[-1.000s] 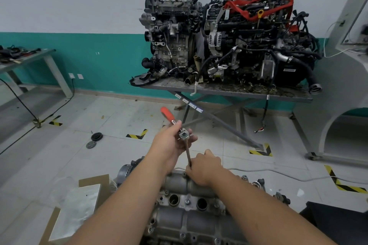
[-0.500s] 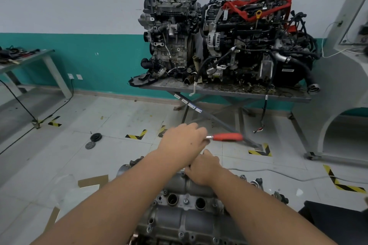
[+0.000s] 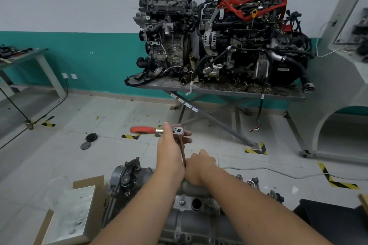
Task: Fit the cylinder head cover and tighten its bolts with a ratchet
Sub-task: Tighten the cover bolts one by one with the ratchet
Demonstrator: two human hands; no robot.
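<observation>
Nearest the camera, low in the middle, the cylinder head cover [image 3: 191, 223] sits on the engine with its bolts [image 3: 181, 202] showing on top, so it looks fitted and the tightening is under way. At its far edge the right hand [image 3: 200, 167] is curled around the bottom of a long extension bar [image 3: 183, 153], steadying it over a bolt that the hand hides. Just beyond, the left hand [image 3: 171, 145] grips the ratchet [image 3: 159, 130] at its head, fingers wrapped round it; the red handle points left, level with the floor.

I judge the main risk to be the socket riding off the bolt: the bar is long and leans slightly, and a grip at the head gives little leverage, so a hard pull could tip it and round the bolt or send the knuckles into the cover. Whether the socket is fully seated cannot be told.

To the near left lies a cardboard box [image 3: 65, 213] with a grey pad in it, close enough to the engine that a wide swing of the handle passes above it. Farther left on the tiles lie two dark discs [image 3: 88, 141]. A white cable [image 3: 278, 173] crosses the floor on the right. Farthest off, against the green and white wall, a table [image 3: 219, 90] carries two more engines [image 3: 219, 40].
</observation>
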